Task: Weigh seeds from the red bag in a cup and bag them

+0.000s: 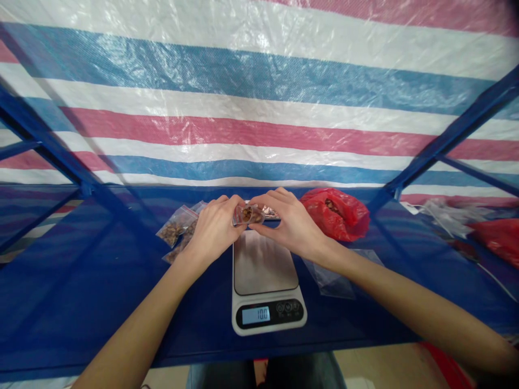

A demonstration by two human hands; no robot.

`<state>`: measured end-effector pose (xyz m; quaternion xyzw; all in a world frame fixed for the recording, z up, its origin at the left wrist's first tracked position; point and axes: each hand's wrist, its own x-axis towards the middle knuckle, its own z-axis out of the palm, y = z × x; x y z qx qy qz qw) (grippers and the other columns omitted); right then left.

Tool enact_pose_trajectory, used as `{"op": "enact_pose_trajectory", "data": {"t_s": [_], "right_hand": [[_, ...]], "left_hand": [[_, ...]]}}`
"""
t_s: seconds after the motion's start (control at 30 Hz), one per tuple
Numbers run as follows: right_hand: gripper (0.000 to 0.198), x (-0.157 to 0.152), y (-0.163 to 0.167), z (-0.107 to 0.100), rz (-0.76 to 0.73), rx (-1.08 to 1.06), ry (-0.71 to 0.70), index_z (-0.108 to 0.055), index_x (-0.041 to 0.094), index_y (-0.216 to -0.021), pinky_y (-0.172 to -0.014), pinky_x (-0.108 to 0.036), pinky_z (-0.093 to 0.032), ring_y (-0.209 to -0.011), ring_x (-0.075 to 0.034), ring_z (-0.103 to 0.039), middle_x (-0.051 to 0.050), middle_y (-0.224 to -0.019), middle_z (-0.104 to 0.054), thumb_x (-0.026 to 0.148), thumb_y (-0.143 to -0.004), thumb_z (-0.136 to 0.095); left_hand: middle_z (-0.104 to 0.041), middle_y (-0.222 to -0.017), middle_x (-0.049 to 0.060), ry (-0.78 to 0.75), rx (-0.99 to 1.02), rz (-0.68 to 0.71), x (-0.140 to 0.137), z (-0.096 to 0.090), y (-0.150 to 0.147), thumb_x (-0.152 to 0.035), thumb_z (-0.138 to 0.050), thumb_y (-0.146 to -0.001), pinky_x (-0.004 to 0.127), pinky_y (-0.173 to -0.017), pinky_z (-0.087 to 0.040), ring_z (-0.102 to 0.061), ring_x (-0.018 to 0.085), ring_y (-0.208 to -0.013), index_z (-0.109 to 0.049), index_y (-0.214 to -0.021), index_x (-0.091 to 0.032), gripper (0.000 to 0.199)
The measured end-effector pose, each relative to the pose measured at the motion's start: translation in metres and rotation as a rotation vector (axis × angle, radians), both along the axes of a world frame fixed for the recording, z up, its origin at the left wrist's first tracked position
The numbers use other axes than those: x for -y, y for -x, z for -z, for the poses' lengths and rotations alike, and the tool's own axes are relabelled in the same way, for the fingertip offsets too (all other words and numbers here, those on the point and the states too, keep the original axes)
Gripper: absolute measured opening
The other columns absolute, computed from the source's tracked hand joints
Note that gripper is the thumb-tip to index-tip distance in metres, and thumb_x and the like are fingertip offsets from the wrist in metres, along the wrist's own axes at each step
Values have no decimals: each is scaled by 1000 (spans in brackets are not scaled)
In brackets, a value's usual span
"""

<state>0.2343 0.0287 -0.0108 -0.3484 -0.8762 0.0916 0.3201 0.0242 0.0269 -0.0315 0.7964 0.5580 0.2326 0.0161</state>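
Above the far end of a kitchen scale, both hands hold a small clear plastic bag with brown pieces inside. My left hand pinches its left side, fingers closed. On the right side, my right hand grips it between thumb and fingers. Digits show on the scale's lit display. Just left of my left hand lie filled zip bags of similar brown pieces, partly hidden by that hand. A crumpled red plastic bag, its mouth open on brown pieces, stands beyond my right hand.
Flat clear bags lie under my right forearm on the blue table. Crumpled clear plastic and another red bag are at the far right. Blue frame bars and a striped sheet rise behind.
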Motion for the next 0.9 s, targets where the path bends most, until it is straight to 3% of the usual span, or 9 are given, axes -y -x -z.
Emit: {"op": "enact_pose_trajectory", "data": {"t_s": [0.2,0.37,0.47,0.57,0.63,0.73,0.8,0.83,0.9], "right_hand": [[17,-17,15,-27,-126,238,-127,-75,21,-116,-90,-41,-47,-104,-27,-57,-9,-107,-66,28,-102,-72],[14,-35,46,-72,-245,620,-319,-75,17,-107,-94,-37,-48,-111,-25,-59,-9,-108,-64,9,-102,-64],[27,-27,66,-100,-293,830,-509,-71,12,-90,-101,-36,-49,-120,-22,-61,-9,-113,-68,5,-106,-50],[24,-14,79,-120,-332,941,-632,-69,10,-88,-103,-35,-52,-127,-21,-64,-5,-121,-70,8,-105,-53],[19,-12,82,-127,-363,932,-690,-69,12,-86,-103,-33,-54,-129,-21,-65,-2,-123,-73,8,-103,-60],[26,-25,73,-128,-404,812,-738,-71,15,-89,-101,-33,-52,-126,-20,-64,4,-120,-74,14,-106,-53],[29,-37,54,-122,-368,686,-722,-74,14,-101,-98,-37,-51,-121,-22,-65,4,-119,-73,20,-108,-46],[25,-42,42,-116,-326,604,-701,-74,14,-113,-97,-40,-51,-119,-25,-66,1,-119,-72,19,-106,-50],[40,-46,11,-98,-231,444,-574,-62,18,-144,-94,-45,-54,-119,-29,-66,-9,-124,-69,18,-105,-57]], "left_hand": [[-75,-92,7,22,172,-25,-5,0,4,-29,-74,-84,37,-74,-54,-73,29,-86,-66,-99,-20,19],[-79,-86,4,28,556,-14,-15,-2,12,-35,-77,-80,31,-69,-57,-73,24,-80,-72,-94,-18,23],[-82,-93,6,52,792,-9,-20,0,16,-31,-83,-73,31,-72,-61,-75,25,-87,-76,-95,-16,27],[-83,-97,9,88,1031,-4,-21,2,18,-27,-91,-64,35,-77,-64,-77,28,-93,-77,-96,-16,36],[-83,-97,9,138,1146,5,-18,2,17,-28,-95,-62,37,-79,-64,-77,28,-92,-77,-94,-17,38],[-81,-87,7,233,1187,12,-13,-2,15,-31,-98,-62,35,-75,-62,-76,24,-81,-76,-89,-18,37],[-79,-82,5,287,1199,63,-11,-5,15,-30,-98,-65,32,-74,-61,-74,21,-76,-73,-86,-18,35],[-78,-81,4,310,1214,110,-10,-6,14,-29,-97,-67,30,-74,-61,-74,20,-76,-71,-86,-18,34],[-78,-83,3,360,1267,216,-10,-8,15,-28,-94,-74,30,-78,-62,-75,19,-79,-68,-89,-19,31]]}}
